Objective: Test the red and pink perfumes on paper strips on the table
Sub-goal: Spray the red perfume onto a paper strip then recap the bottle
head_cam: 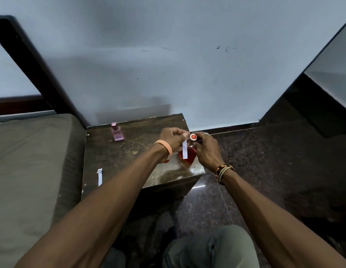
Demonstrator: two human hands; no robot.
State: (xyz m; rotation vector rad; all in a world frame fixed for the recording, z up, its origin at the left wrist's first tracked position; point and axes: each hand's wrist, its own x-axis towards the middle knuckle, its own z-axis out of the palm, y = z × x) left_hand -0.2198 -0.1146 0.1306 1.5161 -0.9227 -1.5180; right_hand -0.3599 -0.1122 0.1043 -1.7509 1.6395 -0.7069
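Pinched at its top end by the left hand (pixel 172 139), a strip (pixel 185 150) hangs long-axis vertical, its free end pointing down, right in front of the red bottle (pixel 190 159). The right hand (pixel 207 149) curls around the cap (pixel 193 136) just above that bottle, which stands upright near the right front corner of a worn dark table (pixel 129 157). A pink bottle (pixel 117 132) stands at the back left; a second strip (pixel 99 176) lies at the left edge. Behind is a pale wall (pixel 187 64), with speckled floor (pixel 265 161) to the right and a cushion (pixel 29 161) to the left.
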